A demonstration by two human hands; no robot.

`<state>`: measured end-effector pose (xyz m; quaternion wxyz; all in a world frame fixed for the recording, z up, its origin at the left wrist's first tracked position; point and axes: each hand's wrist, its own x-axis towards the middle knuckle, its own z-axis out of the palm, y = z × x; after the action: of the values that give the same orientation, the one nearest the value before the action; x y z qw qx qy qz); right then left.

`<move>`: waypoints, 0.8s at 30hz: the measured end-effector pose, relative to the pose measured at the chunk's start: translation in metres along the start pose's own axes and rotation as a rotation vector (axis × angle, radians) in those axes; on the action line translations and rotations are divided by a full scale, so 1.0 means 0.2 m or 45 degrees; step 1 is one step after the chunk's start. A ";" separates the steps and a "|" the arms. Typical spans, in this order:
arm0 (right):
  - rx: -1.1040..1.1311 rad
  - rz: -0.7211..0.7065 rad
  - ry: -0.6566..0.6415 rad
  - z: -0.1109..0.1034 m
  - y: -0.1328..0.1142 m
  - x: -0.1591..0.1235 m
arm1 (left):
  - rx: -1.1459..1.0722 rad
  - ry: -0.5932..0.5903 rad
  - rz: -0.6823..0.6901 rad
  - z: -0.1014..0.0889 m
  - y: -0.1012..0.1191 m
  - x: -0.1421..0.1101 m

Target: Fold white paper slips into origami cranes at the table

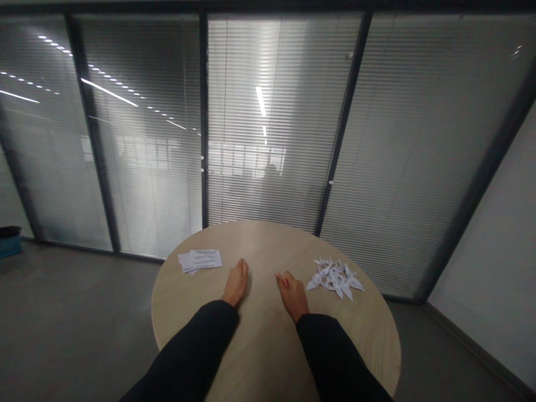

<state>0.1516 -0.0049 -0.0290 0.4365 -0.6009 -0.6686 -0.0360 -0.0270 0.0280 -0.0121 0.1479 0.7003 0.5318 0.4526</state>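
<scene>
My left hand (235, 283) rests on the round light wood table (263, 240), its fingers drawn together and holding nothing. A small stack of printed white paper sheets (200, 261) lies beyond it to the left, not touching it. My right hand (292, 294) sits curled on the tabletop, also holding nothing. To its right lies a loose heap of folded white paper cranes (335, 277), a short gap away. Black sleeves cover both forearms.
Behind the table stands a glass partition (272, 123) with slatted blinds and dark frames, and a dim figure shows through it. Grey floor (84, 301) surrounds the table. A white wall (489, 268) stands at right, and a blue-and-black box (10, 241) sits at far left.
</scene>
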 end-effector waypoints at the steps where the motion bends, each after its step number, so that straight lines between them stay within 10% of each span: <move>1: -0.006 -0.006 0.011 0.00 -0.01 0.00 | -0.002 -0.008 0.001 0.00 0.00 0.01; 24: -0.187 -0.316 0.046 0.02 0.06 0.01 | -0.144 -0.108 -0.020 -0.04 -0.02 0.01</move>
<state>0.1593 0.0026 -0.0353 0.3955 -0.5431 -0.7255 -0.1495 -0.0364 0.0284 -0.0097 0.2133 0.7051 0.5042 0.4506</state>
